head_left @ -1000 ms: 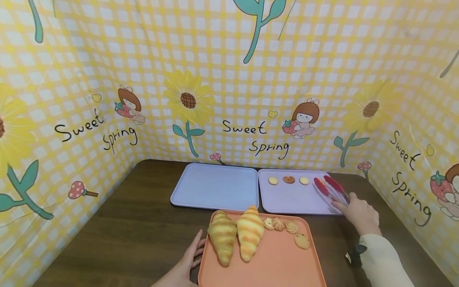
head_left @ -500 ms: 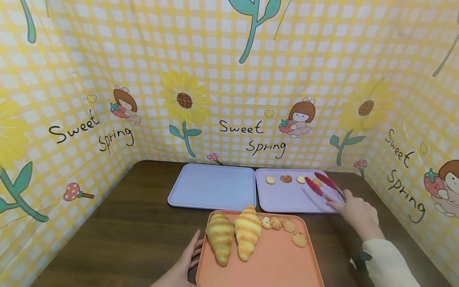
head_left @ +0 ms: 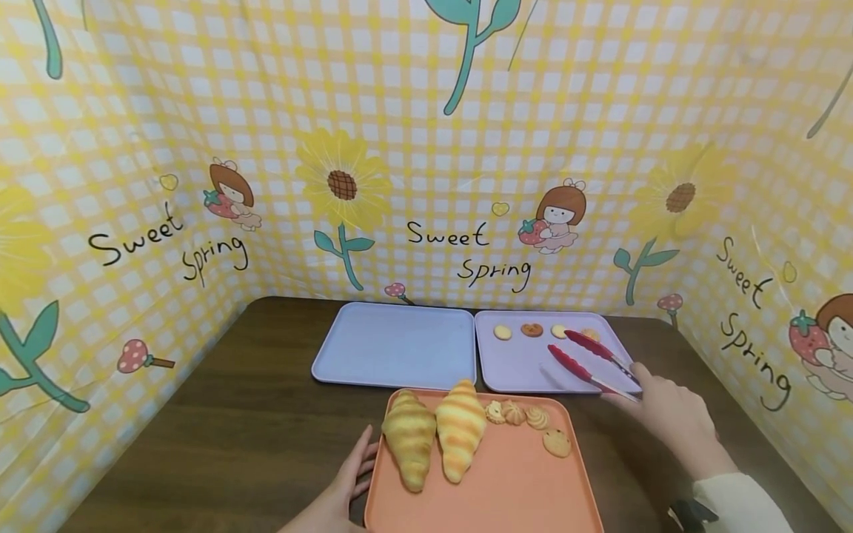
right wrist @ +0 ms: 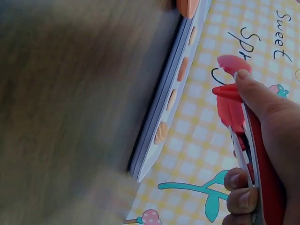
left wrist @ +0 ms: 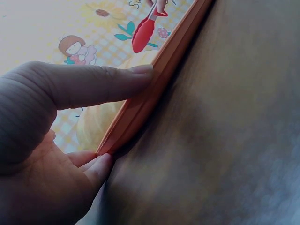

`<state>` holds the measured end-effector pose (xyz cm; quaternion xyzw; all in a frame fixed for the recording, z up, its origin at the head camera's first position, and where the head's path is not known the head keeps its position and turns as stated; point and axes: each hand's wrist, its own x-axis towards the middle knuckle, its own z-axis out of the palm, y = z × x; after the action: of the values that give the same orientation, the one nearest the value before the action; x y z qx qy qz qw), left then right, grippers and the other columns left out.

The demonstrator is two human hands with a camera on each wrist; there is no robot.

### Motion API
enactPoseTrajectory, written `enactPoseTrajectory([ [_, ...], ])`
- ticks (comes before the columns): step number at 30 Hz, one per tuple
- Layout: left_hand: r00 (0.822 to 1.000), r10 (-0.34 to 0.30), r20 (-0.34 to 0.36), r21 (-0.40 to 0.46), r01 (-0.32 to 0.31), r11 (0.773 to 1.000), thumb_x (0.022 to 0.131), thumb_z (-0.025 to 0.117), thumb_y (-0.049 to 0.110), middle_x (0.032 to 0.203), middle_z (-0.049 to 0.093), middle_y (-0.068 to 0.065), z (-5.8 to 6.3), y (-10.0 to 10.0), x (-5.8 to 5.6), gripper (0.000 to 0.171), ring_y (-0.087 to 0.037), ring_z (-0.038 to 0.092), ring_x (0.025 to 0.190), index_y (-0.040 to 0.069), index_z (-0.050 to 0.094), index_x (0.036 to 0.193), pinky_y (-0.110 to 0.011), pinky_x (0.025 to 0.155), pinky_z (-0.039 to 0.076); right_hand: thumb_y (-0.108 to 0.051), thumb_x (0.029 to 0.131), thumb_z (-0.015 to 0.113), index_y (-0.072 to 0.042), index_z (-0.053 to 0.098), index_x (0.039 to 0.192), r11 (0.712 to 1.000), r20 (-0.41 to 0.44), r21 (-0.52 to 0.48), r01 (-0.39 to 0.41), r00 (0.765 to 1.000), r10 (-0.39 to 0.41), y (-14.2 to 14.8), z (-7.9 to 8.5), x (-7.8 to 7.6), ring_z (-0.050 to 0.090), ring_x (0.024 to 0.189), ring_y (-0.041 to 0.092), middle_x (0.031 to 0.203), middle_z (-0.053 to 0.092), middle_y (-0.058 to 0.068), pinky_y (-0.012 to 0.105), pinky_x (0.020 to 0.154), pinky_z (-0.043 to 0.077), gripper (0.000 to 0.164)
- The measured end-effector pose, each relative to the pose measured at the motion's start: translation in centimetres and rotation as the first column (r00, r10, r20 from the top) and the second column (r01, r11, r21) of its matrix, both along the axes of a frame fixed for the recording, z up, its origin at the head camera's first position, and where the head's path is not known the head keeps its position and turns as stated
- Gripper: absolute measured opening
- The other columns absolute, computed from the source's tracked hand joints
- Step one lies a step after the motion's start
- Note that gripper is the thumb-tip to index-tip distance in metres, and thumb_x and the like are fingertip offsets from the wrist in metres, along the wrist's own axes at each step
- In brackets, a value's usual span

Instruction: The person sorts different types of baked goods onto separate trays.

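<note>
My right hand (head_left: pixel 673 414) grips red-tipped metal tongs (right wrist: pixel 255 140) above the front right of the purple tray (head_left: pixel 520 374). The tongs' jaws stand apart with nothing between them. Behind them, a swirl cookie (right wrist: pixel 161 133) ends a row with a pale round cookie (head_left: pixel 558 331), a brown heart-like one (head_left: pixel 531 330) and another pale cookie (head_left: pixel 503 332). At the left edge of the orange tray (head_left: pixel 513 496), my left hand (left wrist: pixel 51 117) touches the rim with thumb and fingertips, fingers fairly straight. That tray bears a brownish croissant (head_left: pixel 409 443) and a striped yellow one (head_left: pixel 460 437).
More cookies lie along the orange tray's back right, among them a swirl cookie (head_left: pixel 537 418) and a speckled round cookie (head_left: pixel 557 443). A blue tray (head_left: pixel 400 348) stands back left on the dark wooden table (head_left: pixel 200 437). Checked cloth (head_left: pixel 426 133) encloses the table behind and at both sides.
The tongs have come away from the swirl cookie, moving left and nearer with my right hand. The cookie stays on the purple tray. My left hand keeps its place.
</note>
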<state>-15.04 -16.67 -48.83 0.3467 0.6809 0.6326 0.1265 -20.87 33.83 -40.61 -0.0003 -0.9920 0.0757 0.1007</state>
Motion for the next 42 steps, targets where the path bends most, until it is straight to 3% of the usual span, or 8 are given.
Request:
enactPoseTrajectory([
  [10,1.000,0.002,0.007,-0.006,-0.002,1.000,0.085,0.081,0.026,0.143,0.008,-0.050,0.0,-0.1,-0.1,0.123,0.008,0.031,0.129,-0.015,-0.018,0.147,-0.022,0.101,0.037,-0.070,0.080,0.068,-0.011,0.059,0.115,0.994,-0.012,0.021,-0.112,0.994,0.112,-0.3,0.2,2.0,0.065,0.074,0.040,0.084,0.068,0.016,0.058,0.059,0.048,0.069],
  [18,0.998,0.001,0.057,-0.017,0.000,1.000,0.086,0.080,0.028,0.146,0.006,-0.047,0.1,-0.1,-0.1,0.125,0.008,0.030,0.129,-0.011,-0.020,0.149,-0.021,0.101,0.037,-0.071,0.075,0.072,-0.015,0.065,0.120,0.976,-0.028,0.058,-0.209,0.977,0.211,-0.2,0.1,3.4,0.067,0.077,0.031,0.092,0.072,0.009,0.055,0.063,0.049,0.071],
  [26,0.999,-0.007,0.037,0.010,0.007,1.000,0.087,0.079,0.031,0.146,0.006,-0.048,-0.5,-0.2,-0.1,0.124,0.003,0.030,0.130,-0.012,-0.019,0.149,-0.022,0.102,0.036,-0.071,0.073,0.074,-0.018,0.066,0.119,0.962,0.016,0.061,-0.266,0.964,0.265,0.9,-0.4,4.3,0.063,0.069,0.021,0.085,0.071,0.000,0.047,0.059,0.049,0.071],
  [31,0.996,-0.021,0.084,0.015,0.020,1.000,0.087,0.079,0.033,0.147,0.003,-0.047,-0.5,-0.1,-0.1,0.125,0.005,0.030,0.130,-0.010,-0.021,0.149,-0.020,0.103,0.035,-0.070,0.071,0.075,-0.018,0.067,0.115,0.950,0.031,0.073,-0.305,0.952,0.303,1.8,-0.4,5.0,0.061,0.067,0.015,0.080,0.068,-0.006,0.043,0.058,0.048,0.069],
  [34,0.994,-0.017,0.104,-0.002,0.017,1.000,0.087,0.079,0.033,0.148,0.003,-0.046,-0.2,-0.1,-0.1,0.125,-0.009,0.029,0.136,-0.009,-0.021,0.150,-0.020,0.103,0.035,-0.071,0.071,0.075,-0.020,0.067,0.113,0.938,0.024,0.087,-0.335,0.942,0.334,2.1,-0.2,5.2,0.057,0.064,0.009,0.075,0.064,-0.013,0.039,0.057,0.047,0.066],
  [39,0.992,-0.008,0.122,-0.036,0.012,0.999,0.087,0.079,0.033,0.150,0.002,-0.043,0.2,-0.1,0.0,0.125,-0.054,0.018,0.137,-0.004,-0.022,0.152,-0.021,0.101,0.037,-0.072,0.070,0.075,-0.023,0.067,0.110,0.917,0.015,0.130,-0.377,0.925,0.378,2.4,0.2,5.0,0.053,0.061,0.004,0.072,0.060,-0.018,0.037,0.054,0.045,0.063],
  [42,0.990,-0.009,0.144,-0.040,0.015,0.999,0.088,0.078,0.034,0.151,0.001,-0.043,0.3,-0.1,-0.1,0.125,-0.060,0.013,0.135,-0.003,-0.022,0.152,-0.021,0.101,0.037,-0.073,0.070,0.074,-0.023,0.068,0.110,0.904,0.016,0.154,-0.399,0.916,0.402,2.5,0.4,5.0,0.056,0.062,0.005,0.074,0.062,-0.017,0.037,0.055,0.046,0.064],
])
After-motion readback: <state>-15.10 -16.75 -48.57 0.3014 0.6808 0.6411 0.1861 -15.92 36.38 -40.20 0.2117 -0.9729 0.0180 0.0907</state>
